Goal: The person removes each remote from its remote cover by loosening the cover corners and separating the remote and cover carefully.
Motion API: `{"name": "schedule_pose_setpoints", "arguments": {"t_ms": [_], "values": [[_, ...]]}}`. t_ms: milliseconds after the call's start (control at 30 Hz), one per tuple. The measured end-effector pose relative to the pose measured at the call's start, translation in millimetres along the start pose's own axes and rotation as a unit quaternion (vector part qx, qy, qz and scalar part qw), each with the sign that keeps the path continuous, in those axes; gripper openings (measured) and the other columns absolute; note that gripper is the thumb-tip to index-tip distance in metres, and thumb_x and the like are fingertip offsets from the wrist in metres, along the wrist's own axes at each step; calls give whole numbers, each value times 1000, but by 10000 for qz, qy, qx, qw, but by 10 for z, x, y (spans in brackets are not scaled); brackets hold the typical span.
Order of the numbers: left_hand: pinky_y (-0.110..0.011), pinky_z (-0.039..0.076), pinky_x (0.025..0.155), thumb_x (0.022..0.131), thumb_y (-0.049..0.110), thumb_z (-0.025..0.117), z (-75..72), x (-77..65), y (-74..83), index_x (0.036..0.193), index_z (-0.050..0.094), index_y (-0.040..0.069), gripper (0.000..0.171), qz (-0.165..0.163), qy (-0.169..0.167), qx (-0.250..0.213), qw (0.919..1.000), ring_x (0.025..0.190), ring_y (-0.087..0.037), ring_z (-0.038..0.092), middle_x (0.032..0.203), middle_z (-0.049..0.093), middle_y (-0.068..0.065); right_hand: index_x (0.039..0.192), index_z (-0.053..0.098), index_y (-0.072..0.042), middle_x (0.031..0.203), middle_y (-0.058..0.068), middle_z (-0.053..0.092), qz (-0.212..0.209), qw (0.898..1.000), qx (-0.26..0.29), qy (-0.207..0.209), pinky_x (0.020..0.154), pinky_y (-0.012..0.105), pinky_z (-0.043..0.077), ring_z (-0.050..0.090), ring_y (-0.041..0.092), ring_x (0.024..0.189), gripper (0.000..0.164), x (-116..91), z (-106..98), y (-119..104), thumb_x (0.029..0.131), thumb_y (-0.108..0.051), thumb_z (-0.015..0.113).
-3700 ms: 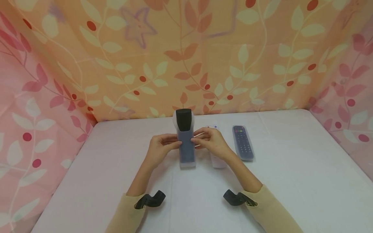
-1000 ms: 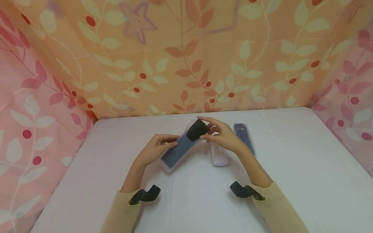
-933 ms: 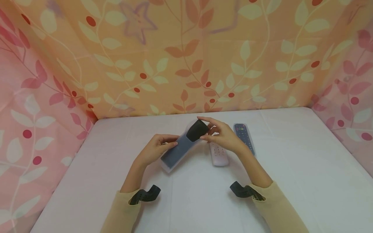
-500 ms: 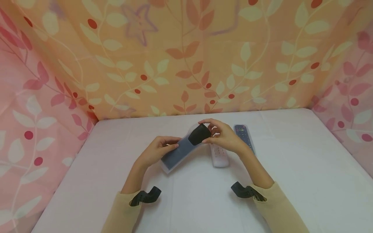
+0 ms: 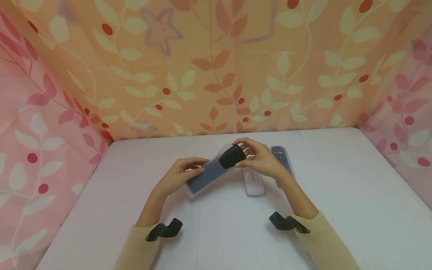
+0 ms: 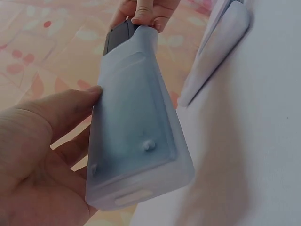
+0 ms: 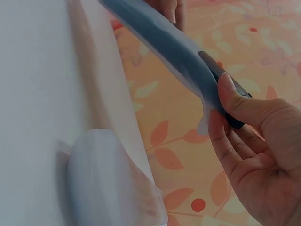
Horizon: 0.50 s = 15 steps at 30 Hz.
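Observation:
Between my hands is a dark remote control (image 5: 232,156), back side up, partly inside a translucent silicone cover (image 5: 206,175). Its bare black end points up and right, out of the cover's opening. My left hand (image 5: 180,174) pinches the covered lower part, thumb on the near face, fingers behind. My right hand (image 5: 260,162) grips the bare end between thumb and fingers. A loose lip of the cover (image 7: 204,126) stands away from the remote beside the right fingers. In the left wrist view, the cover's closed end, with a small slot, faces the camera.
On the white table (image 5: 216,232), a pale remote in a clear cover (image 5: 254,183) lies under the right hand, partly hidden. Farther right lies a dark covered remote (image 5: 281,155), partly behind the right forearm. Patterned cloth (image 5: 209,67) hangs behind and at both sides.
The held remote has swung from upright to slanting up right. My right hand has moved from its side to the black end. Over the last second, the slant has flattened slightly.

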<state>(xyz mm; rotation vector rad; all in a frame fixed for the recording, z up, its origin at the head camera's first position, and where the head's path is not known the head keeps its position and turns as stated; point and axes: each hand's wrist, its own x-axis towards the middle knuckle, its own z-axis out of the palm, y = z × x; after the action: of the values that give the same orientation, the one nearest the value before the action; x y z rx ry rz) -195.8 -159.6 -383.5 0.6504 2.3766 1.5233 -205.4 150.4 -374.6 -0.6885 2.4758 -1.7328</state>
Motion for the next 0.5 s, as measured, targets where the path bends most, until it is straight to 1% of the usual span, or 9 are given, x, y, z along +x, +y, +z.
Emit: {"name": "schedule_pose_setpoints", "arguments": {"t_ms": [100,300,500], "values": [[-25,54,93,100,13,73,-24,-19,-10,138,69,6,39,-51,5,18,10000,120,-29,66,136,71,-11,137,61,-3,113,23,69,4,10000,15,54,80,29,64,74,27,95,65,-2,3,10,79,11,86],[-23,53,91,98,11,75,-76,-51,-66,135,71,3,38,-30,-2,51,10000,111,-25,68,132,73,-13,137,60,-2,111,23,69,49,9998,111,180,81,29,64,74,28,94,64,-1,-26,7,79,12,86],[-24,55,92,97,14,76,-137,-51,-97,136,70,5,40,-86,-112,143,9998,114,-26,68,135,71,-12,137,59,0,112,24,68,175,9993,246,200,82,29,64,73,31,97,64,-6,-47,29,80,11,85]]}}
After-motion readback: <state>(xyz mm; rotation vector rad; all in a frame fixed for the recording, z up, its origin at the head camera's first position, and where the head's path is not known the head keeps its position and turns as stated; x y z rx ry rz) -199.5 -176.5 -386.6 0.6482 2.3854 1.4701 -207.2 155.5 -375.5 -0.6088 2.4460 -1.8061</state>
